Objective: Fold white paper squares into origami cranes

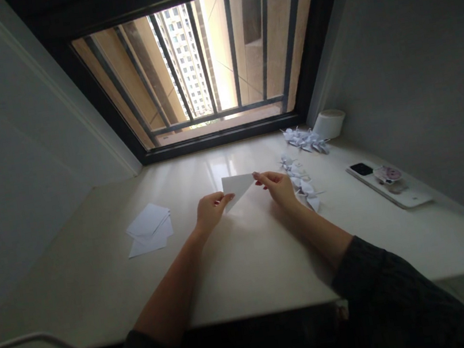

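Smooth matt paper sheet, glossy countertop, matt cloth sleeves

Light enters through the window, upper centre; glare marks the tabletop mid-frame; dim lower corners appear stretched.

"Where's the light coming from?"
"The dark-framed window, beyond the left hand and right hand, with bars and a tower block outside."
"And the walls?"
"A grey wall left of both, a shadowed wall right, a glossy pale ledge beneath."
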`<move>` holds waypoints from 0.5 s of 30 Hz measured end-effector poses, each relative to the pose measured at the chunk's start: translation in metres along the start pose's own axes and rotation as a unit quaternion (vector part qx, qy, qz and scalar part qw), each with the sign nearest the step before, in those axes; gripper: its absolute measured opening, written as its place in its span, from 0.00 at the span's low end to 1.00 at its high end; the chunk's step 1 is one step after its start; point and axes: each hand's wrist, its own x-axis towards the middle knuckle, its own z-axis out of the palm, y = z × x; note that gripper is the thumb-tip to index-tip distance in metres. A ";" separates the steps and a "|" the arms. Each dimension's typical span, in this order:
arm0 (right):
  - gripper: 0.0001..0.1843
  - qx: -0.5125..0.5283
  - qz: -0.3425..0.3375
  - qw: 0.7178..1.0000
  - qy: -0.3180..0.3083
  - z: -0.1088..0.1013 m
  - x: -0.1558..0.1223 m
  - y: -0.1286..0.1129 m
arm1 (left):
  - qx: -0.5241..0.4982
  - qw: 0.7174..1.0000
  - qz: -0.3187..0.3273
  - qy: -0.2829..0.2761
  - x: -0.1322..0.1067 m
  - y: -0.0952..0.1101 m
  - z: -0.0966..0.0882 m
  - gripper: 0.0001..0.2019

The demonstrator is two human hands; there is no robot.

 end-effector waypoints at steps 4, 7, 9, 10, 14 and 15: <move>0.18 0.002 0.009 1.000 0.014 0.001 -0.001 0.000 | -0.001 1.000 -0.004 0.001 0.000 0.000 0.000 0.21; 0.18 0.020 0.017 1.000 0.013 0.002 -0.003 -0.002 | -0.019 1.000 -0.007 0.013 0.000 0.003 -0.001 0.21; 0.16 0.038 0.018 0.999 0.010 0.002 -0.005 -0.004 | -0.037 0.999 -0.013 0.020 0.000 0.004 -0.002 0.23; 0.15 0.045 0.019 0.999 0.010 0.002 -0.006 -0.005 | -0.047 0.999 -0.016 0.021 0.000 0.004 -0.002 0.23; 0.14 0.060 0.028 0.998 0.016 0.002 -0.008 -0.007 | -0.071 0.997 -0.027 0.013 0.000 0.002 -0.002 0.25; 0.14 0.062 0.030 0.997 0.018 0.002 -0.008 -0.007 | -0.072 0.997 -0.030 0.013 0.001 0.001 -0.001 0.25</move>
